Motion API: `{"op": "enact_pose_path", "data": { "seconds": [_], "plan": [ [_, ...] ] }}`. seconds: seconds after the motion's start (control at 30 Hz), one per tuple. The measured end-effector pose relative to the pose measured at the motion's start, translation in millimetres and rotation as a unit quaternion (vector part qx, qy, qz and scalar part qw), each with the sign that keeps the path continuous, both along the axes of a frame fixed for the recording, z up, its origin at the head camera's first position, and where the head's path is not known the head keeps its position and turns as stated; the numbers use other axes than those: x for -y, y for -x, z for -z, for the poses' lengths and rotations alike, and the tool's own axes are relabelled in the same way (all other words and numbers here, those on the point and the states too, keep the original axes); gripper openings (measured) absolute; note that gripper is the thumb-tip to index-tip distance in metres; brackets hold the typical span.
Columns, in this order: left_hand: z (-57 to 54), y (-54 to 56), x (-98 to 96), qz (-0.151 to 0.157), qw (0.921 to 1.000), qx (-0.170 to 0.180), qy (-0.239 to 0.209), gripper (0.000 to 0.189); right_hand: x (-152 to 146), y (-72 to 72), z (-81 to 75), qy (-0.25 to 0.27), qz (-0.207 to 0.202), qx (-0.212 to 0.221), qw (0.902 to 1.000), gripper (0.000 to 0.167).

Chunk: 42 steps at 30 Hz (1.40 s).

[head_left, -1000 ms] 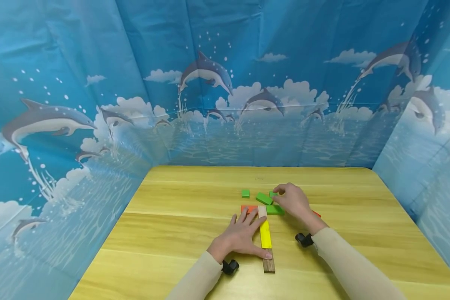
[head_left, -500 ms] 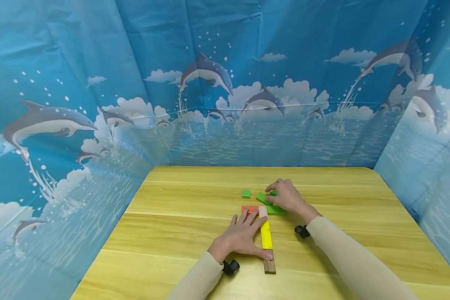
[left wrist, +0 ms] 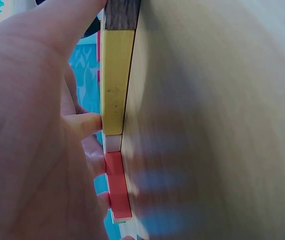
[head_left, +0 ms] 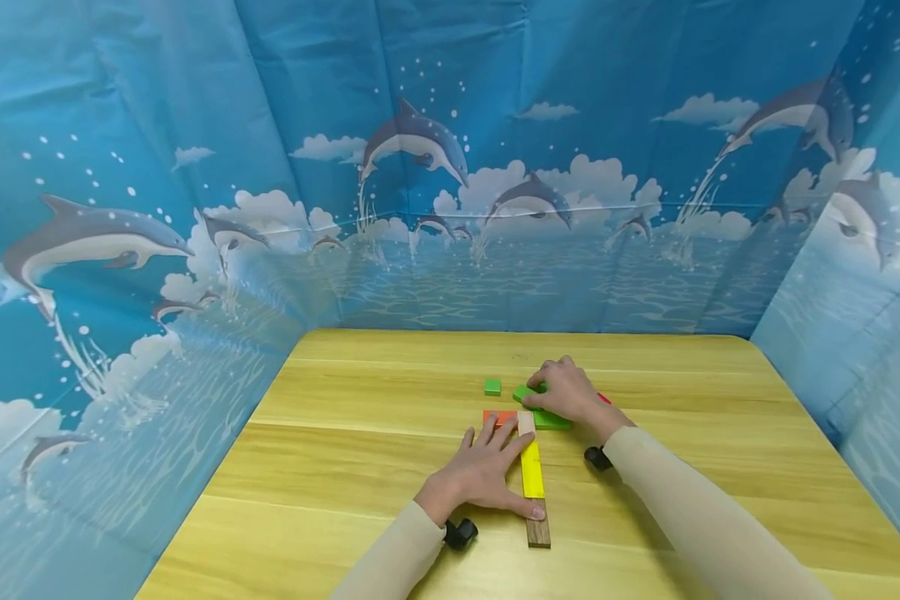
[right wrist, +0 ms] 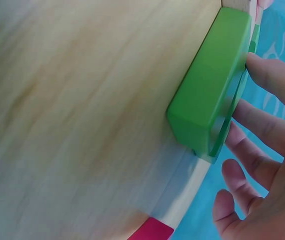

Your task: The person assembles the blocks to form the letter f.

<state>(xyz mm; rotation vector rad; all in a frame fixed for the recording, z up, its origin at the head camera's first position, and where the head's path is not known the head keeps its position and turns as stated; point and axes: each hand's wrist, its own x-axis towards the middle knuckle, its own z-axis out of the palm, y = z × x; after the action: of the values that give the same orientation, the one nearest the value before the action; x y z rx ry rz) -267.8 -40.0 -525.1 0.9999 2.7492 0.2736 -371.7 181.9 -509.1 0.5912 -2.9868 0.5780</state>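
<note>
My left hand (head_left: 483, 475) rests spread along a T-shaped row of flat blocks in the head view. Its thumb touches the dark brown block (head_left: 538, 536), and its fingertips reach the yellow block (head_left: 532, 477), the pale wood block (head_left: 526, 423) and the orange-red block (left wrist: 117, 185). Right of the pale block lies a long green block (head_left: 552, 421). Just behind it, my right hand (head_left: 566, 393) pinches another green block (head_left: 521, 392) between thumb and fingers, partly covering it. Up close in the right wrist view, the long green block (right wrist: 215, 70) stands in front of those fingertips.
A small green square block (head_left: 492, 387) lies farther back on the wooden table (head_left: 360, 467). Beyond the right wrist a red piece (head_left: 603, 398) shows partly. The dolphin-print curtain (head_left: 450, 275) hangs behind the table and along both sides.
My right hand has moved left over the green pieces and closed its thumb and fingers at the tilted green block. The left hand stays put on the row.
</note>
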Motion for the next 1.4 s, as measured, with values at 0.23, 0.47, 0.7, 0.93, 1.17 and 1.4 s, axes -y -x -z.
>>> {"op": "enact_pose_path", "data": {
  "seconds": [0.23, 0.47, 0.7, 0.93, 1.17, 1.4],
  "plan": [
    [-0.8, -0.6, -0.1, 0.001, 1.0, 0.001, 0.003, 0.113, 7, 1.5, -0.5, 0.018, 0.023, 0.027, 0.9992, 0.038],
    [-1.8, -0.4, -0.1, 0.001, 1.0, 0.005, 0.003, 0.113, 11, 2.7, 0.7, 0.058, 0.039, 0.048, 0.9964, 0.034],
    [-1.7, -1.6, 0.3, 0.001, 1.0, 0.005, 0.002, 0.112, 11, 0.8, -0.3, 0.09, 0.026, 0.055, 0.9941, 0.029],
    [-2.5, -1.9, 0.8, 0.0, 1.0, 0.008, 0.0, 0.113, 13, -0.9, -5.1, 0.132, 0.013, 0.088, 0.9873, 0.035],
    [-3.4, -2.0, 0.6, 0.001, 1.0, 0.008, 0.003, 0.112, 12, -1.9, -7.4, 0.134, 0.004, 0.082, 0.9877, 0.042],
    [-3.6, -2.3, 0.3, -0.001, 1.0, 0.008, 0.004, 0.113, 11, -4.0, -10.8, 0.145, -0.002, 0.062, 0.9875, 0.038]
  ]
}}
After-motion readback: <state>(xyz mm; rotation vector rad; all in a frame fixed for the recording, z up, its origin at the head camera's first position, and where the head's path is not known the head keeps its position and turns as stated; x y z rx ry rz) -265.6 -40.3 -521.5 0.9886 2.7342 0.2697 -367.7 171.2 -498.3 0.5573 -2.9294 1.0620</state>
